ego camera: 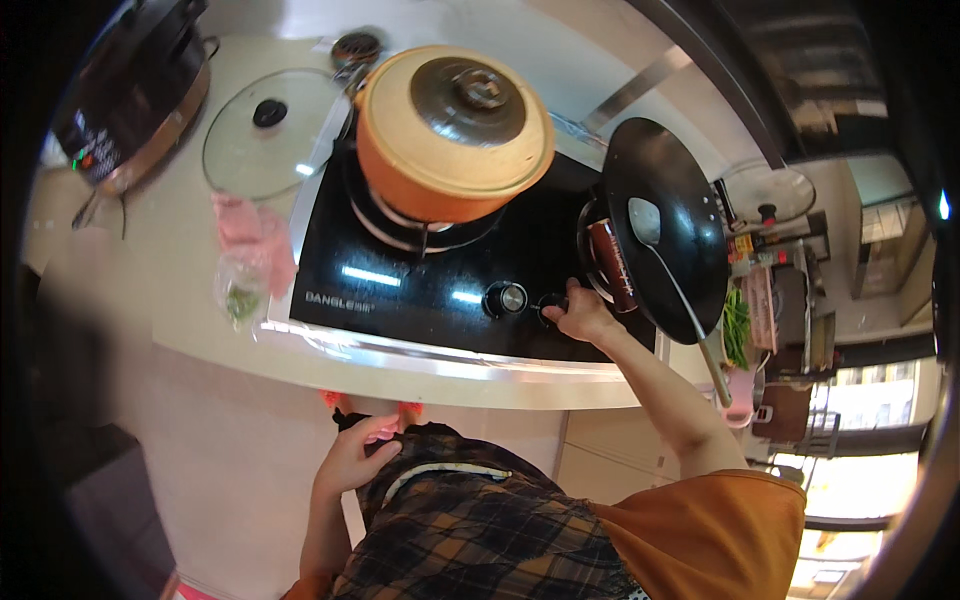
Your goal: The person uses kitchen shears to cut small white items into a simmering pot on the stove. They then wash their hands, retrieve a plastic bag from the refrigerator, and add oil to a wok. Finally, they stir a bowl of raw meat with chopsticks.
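Note:
My right hand (589,315) grips the right-hand control knob (552,306) of a black glass gas cooktop (442,292), its fingers partly covering the knob. Left of it is the other knob (512,298), untouched. On the left burner stands a clay pot (427,199) with its lid (469,101) on. Over the right burner sits a black wok (675,172) with a long-handled metal spatula (646,223) resting in it. My left hand (352,454) hangs beside the plaid apron (465,517), thumb and fingers loosely curled, with nothing seen in it.
Left of the cooktop lie a glass lid (247,161), a pink cloth (255,236) and a plastic bag with greens (241,300). A dark electric cooker (135,97) stands farther left. Beyond the wok are leafy greens (736,330), a pink container (741,405) and another glass lid (772,191).

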`<action>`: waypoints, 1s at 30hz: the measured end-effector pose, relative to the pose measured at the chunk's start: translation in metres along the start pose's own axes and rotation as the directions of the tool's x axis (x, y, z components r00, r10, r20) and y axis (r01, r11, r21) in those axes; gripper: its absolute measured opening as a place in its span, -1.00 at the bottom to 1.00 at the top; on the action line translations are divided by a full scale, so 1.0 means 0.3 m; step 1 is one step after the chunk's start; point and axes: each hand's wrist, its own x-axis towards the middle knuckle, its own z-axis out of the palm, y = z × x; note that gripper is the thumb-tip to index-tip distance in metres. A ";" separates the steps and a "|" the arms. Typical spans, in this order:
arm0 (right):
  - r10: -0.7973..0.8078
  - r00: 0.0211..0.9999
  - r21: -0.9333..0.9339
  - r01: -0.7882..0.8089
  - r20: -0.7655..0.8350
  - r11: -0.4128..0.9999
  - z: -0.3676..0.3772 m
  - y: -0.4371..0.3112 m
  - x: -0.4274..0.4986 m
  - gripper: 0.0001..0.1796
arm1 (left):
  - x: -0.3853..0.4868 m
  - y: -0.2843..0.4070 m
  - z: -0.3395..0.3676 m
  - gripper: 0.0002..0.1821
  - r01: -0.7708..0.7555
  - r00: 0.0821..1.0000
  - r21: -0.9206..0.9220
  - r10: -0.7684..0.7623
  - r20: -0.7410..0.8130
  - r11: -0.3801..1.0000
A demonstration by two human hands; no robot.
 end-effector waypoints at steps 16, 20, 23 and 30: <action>-0.249 0.950 -0.325 0.300 0.189 0.897 -0.013 -0.035 -0.016 -0.48 | -0.025 -0.174 0.135 -0.53 -0.006 0.983 0.084 0.021 -0.183 0.996; -0.273 0.942 -0.340 0.326 0.195 0.882 -0.009 -0.035 -0.009 -0.47 | -0.070 -0.219 0.100 -0.54 0.034 0.963 0.030 -0.024 -0.267 0.999; -0.260 0.943 -0.357 0.320 0.208 0.877 -0.007 -0.035 -0.008 -0.48 | -0.093 -0.240 0.105 -0.54 0.095 0.963 0.021 -0.086 -0.255 0.995; -0.276 0.940 -0.364 0.333 0.201 0.870 0.003 -0.026 0.000 -0.49 | -0.119 -0.285 0.093 -0.56 0.100 0.947 0.001 -0.095 -0.308 0.995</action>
